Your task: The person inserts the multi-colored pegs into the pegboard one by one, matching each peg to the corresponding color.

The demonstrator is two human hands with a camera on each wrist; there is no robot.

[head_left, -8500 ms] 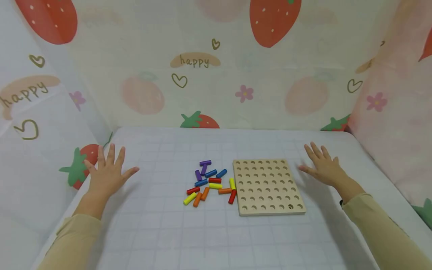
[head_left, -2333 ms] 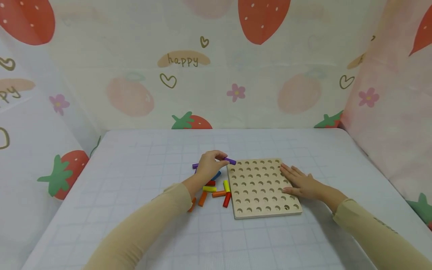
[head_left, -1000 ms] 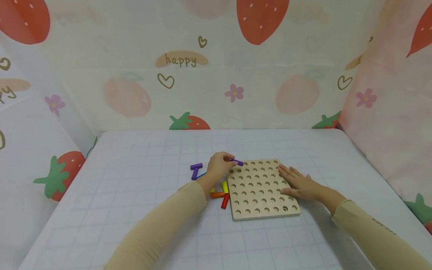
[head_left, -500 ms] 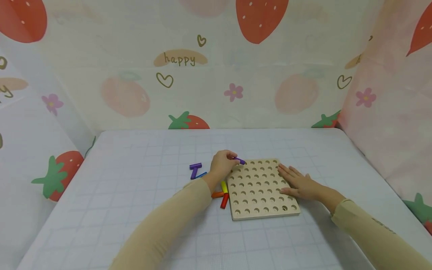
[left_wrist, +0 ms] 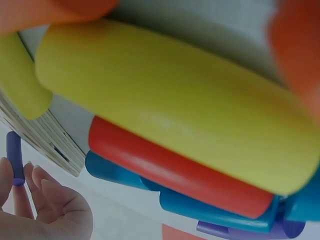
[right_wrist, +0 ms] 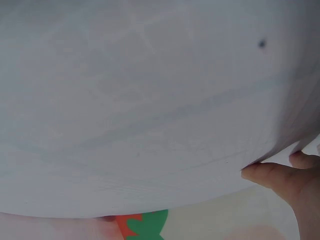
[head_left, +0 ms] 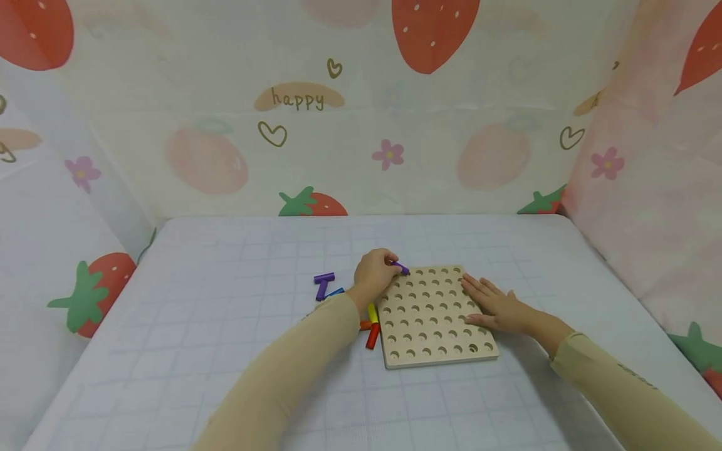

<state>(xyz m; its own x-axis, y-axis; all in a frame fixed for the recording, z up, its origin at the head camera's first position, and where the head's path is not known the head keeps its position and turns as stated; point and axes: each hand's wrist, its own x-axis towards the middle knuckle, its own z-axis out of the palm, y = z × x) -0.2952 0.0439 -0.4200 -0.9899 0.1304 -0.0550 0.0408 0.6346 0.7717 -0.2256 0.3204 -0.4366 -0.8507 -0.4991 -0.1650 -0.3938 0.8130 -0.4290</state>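
My left hand (head_left: 373,274) pinches a purple peg (head_left: 401,269) between thumb and fingertips at the far left corner of the wooden pegboard (head_left: 442,362). The peg tilts, its lower end right at a hole of the back row. In the left wrist view the same purple peg (left_wrist: 15,157) stands nearly upright in the fingers. My right hand (head_left: 503,311) lies with straight fingers along the board's right edge, thumb resting over its holes. In the right wrist view only part of that hand (right_wrist: 287,180) shows, beside the tablecloth.
Two purple pegs (head_left: 324,277) and a blue peg (head_left: 336,292) lie left of the board. A red peg (head_left: 372,336), an orange peg (head_left: 365,326) and a yellow peg (head_left: 373,313) lie by its left edge. My left forearm hides other pegs, several showing in the left wrist view.
Both hands, earlier spread apart above the table, came to the board. The left took a purple peg from the pile, carried it right to the corner and tipped it steeper; the right stays put lately.
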